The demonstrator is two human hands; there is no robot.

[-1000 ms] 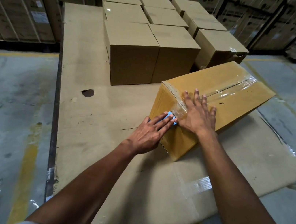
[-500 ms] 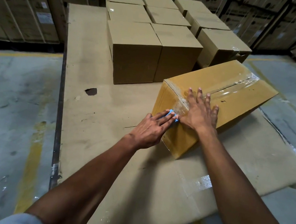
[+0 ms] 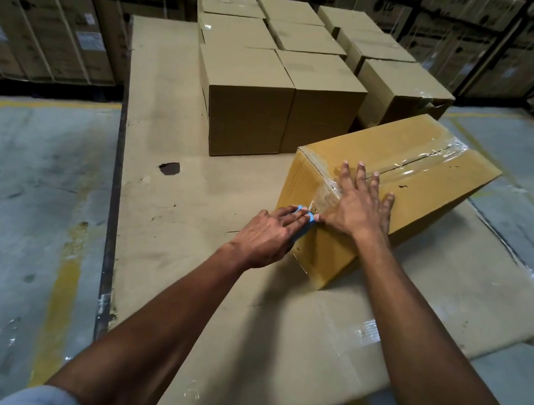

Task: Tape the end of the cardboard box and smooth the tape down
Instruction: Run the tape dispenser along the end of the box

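A yellowish cardboard box (image 3: 428, 178) lies at an angle on a flat cardboard sheet (image 3: 165, 222). Clear tape (image 3: 413, 163) runs along its top seam and folds over the near end. My right hand (image 3: 361, 202) lies flat with fingers spread on the box's near top corner, over the tape. My left hand (image 3: 271, 236) presses against the box's near end face and holds a small blue object (image 3: 305, 216), mostly hidden by the fingers, at the tape's lower end. The two thumbs nearly touch.
Several closed brown boxes (image 3: 248, 109) stand in rows behind the yellowish one. Large printed cartons (image 3: 34, 11) line the back wall. Concrete floor with yellow lines (image 3: 60, 303) lies on the left and right of the sheet. The sheet has a dark hole (image 3: 170, 168).
Both hands have stayed on the box's near end; the left hand with the blue object has shifted slightly along the end face. The view moved a little.
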